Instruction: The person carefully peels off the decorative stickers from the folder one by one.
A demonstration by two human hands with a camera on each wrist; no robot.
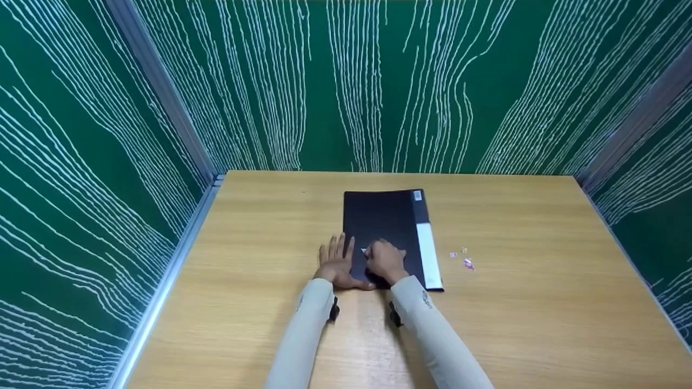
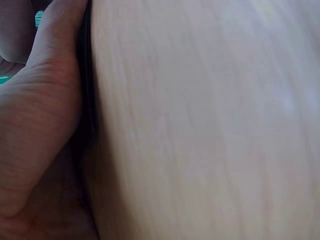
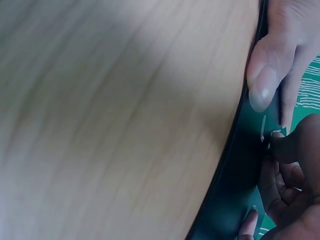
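Observation:
A black folder [image 1: 378,216] with a white strip along its right side lies flat on the table. My left hand [image 1: 336,267] rests spread across the folder's lower left corner, thumb along its near edge. Over the folder's lower middle, my right hand [image 1: 385,259] has its fingers curled, the thumb and forefinger pinching a small whitish piece [image 3: 276,134] at the black surface. A thin pale streak [image 3: 263,127] shows on the cover beside it. In the left wrist view, the left hand [image 2: 40,115] lies against the folder's dark edge.
Several small shiny pinkish scraps [image 1: 468,264] lie on the wooden table [image 1: 530,281] to the right of the folder. Green panels [image 1: 346,86] with white wavy lines stand at the back and both sides, joined by metal posts.

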